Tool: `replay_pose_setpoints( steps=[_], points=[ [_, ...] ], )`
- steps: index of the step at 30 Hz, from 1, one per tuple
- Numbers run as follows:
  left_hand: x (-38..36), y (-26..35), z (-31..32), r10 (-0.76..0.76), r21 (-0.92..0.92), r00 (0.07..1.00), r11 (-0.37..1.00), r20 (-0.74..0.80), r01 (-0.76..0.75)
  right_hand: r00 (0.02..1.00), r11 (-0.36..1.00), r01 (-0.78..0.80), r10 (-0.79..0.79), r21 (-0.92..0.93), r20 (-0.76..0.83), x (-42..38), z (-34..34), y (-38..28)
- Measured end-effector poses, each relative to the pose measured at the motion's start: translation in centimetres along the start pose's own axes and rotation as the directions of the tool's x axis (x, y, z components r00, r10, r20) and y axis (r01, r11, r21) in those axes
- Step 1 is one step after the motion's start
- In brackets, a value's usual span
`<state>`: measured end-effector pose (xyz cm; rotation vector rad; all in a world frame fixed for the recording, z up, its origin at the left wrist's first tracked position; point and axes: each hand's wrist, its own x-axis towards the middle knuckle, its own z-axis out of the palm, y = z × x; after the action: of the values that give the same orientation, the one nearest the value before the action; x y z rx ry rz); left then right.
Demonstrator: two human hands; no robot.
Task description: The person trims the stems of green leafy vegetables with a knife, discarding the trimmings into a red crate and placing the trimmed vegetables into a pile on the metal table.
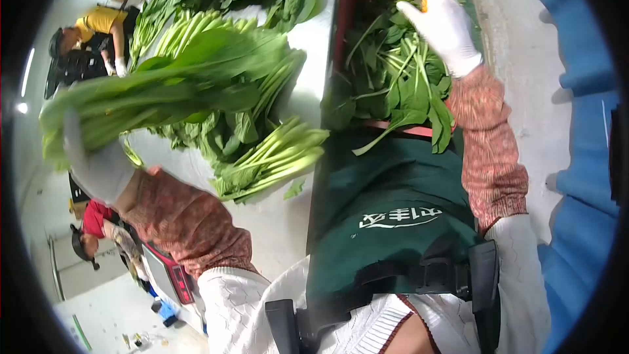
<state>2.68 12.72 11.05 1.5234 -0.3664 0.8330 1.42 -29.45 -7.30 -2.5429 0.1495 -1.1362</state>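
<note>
My left hand (pixel 101 165), in a white glove, is closed round the stems of a large bunch of leafy greens (pixel 183 82). The bunch is smeared by motion and hangs over the metal table, its leaves reaching right. My right hand (pixel 445 26), also gloved, is over a red crate (pixel 414 130) of loose leaves and stems (pixel 400 69). Its thumb and index finger are stretched apart, and a small orange object (pixel 424 5) shows in the palm between them. The other fingers are hidden behind the hand.
More greens are piled on the metal table (pixel 262 219), with a bunch (pixel 275 157) near its edge. A red-framed scale (pixel 178 282) stands at lower left. Two people, in yellow (pixel 101 26) and red (pixel 97 217), are across the table. Blue sheeting (pixel 580 177) hangs at right.
</note>
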Motion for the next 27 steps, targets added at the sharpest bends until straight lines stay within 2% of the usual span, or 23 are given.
replay_pose_setpoints(
  steps=[2, 3, 4, 6, 7, 8, 9, 10, 12, 13, 14, 16, 17, 18, 20, 22, 24, 25, 26, 27],
  points=[
    [0.5, 1.5, -7.1, -0.004, -0.041, 1.000, 0.999, -0.003, 0.004, 0.941, 0.918, -0.189, 0.068, 0.349, 0.331, -3.3, 1.2, -3.1],
    [-1.0, 3.6, -5.9, -0.029, 0.081, 0.993, 0.996, -0.111, 0.038, 0.876, 0.869, -0.206, -0.041, 0.450, 0.480, -5.1, 2.0, -4.5],
    [-2.0, 4.7, -6.1, -0.016, 0.166, 0.991, 0.985, -0.132, 0.038, 0.784, 0.809, -0.239, -0.166, 0.537, 0.599, -7.1, 2.9, -5.7],
    [-3.6, 6.3, -7.3, 0.011, 0.335, 0.984, 0.941, -0.175, 0.049, 0.697, 0.771, -0.228, -0.297, 0.595, 0.653, -10.6, 4.4, -8.4],
    [-4.0, 6.8, -9.2, -0.070, 0.275, 0.991, 0.956, -0.113, 0.099, 0.634, 0.798, -0.248, -0.295, 0.549, 0.715, -11.7, 4.8, -9.7],
    [-4.6, 7.1, -10.2, -0.061, 0.325, 0.995, 0.942, -0.075, 0.082, 0.567, 0.824, -0.261, -0.291, 0.503, 0.771, -12.5, 5.1, -10.8],
    [-4.9, 7.2, -11.3, -0.055, 0.373, 0.998, 0.926, -0.038, 0.065, 0.622, 0.790, -0.248, -0.313, 0.560, 0.718, -13.4, 5.8, -11.7],
    [-5.2, 7.4, -12.2, -0.047, 0.420, 0.999, 0.906, 0.001, 0.042, 0.617, 0.807, -0.221, -0.320, 0.548, 0.719, -13.7, 5.9, -12.1],
    [-5.9, 7.5, -11.9, -0.039, 0.423, 0.994, 0.903, -0.102, 0.079, 0.620, 0.821, -0.159, -0.350, 0.549, 0.702, -13.4, 6.1, -13.8],
    [-6.1, 7.2, -12.1, -0.015, 0.398, 0.990, 0.914, -0.143, 0.071, 0.644, 0.826, -0.044, -0.406, 0.562, 0.648, -14.6, 7.6, -14.0],
    [-6.2, 6.9, -12.8, 0.008, 0.369, 0.983, 0.927, -0.183, 0.061, 0.593, 0.833, -0.070, -0.408, 0.549, 0.694, -13.7, 7.1, -14.9],
    [-6.1, 6.6, -14.5, -0.117, 0.094, 0.973, 0.986, -0.199, 0.138, 0.650, 0.784, -0.104, -0.412, 0.612, 0.639, -13.8, 8.3, -14.9],
    [-6.2, 6.7, -14.9, -0.135, 0.031, 0.978, 0.989, -0.159, 0.142, 0.642, 0.838, -0.056, -0.387, 0.543, 0.662, -12.7, 8.2, -15.5],
    [-6.3, 6.8, -15.2, -0.156, -0.032, 0.981, 0.988, -0.116, 0.153, 0.632, 0.800, -0.234, -0.307, 0.552, 0.712, -11.4, 6.9, -16.2],
    [-6.5, 6.7, -15.2, -0.116, 0.052, 0.984, 0.991, -0.136, 0.124, 0.716, 0.599, -0.371, -0.303, 0.710, 0.629, -9.8, 6.9, -16.3],
    [-6.9, 6.8, -14.6, -0.083, 0.159, 0.990, 0.982, -0.115, 0.101, 0.666, 0.428, -0.584, -0.233, 0.690, 0.708, -7.3, 5.6, -16.6],
    [-6.9, 7.0, -13.6, -0.042, 0.275, 0.998, 0.960, -0.047, 0.053, 0.689, 0.293, -0.648, -0.168, 0.703, 0.705, -5.5, 4.9, -16.9],
    [-6.9, 6.9, -13.2, -0.044, 0.333, 0.999, 0.942, 0.002, 0.040, 0.698, 0.318, -0.647, -0.120, 0.693, 0.706, -4.7, 3.8, -17.0],
    [-7.0, 7.1, -11.9, -0.030, 0.343, 0.995, 0.939, 0.090, -0.003, 0.747, 0.304, -0.604, -0.106, 0.736, 0.656, -4.4, 3.8, -16.9],
    [-7.1, 7.0, -10.5, 0.003, 0.456, 0.990, 0.887, 0.143, -0.069, 0.795, 0.344, -0.534, -0.106, 0.772, 0.597, -4.1, 3.8, -16.7]
  ],
)
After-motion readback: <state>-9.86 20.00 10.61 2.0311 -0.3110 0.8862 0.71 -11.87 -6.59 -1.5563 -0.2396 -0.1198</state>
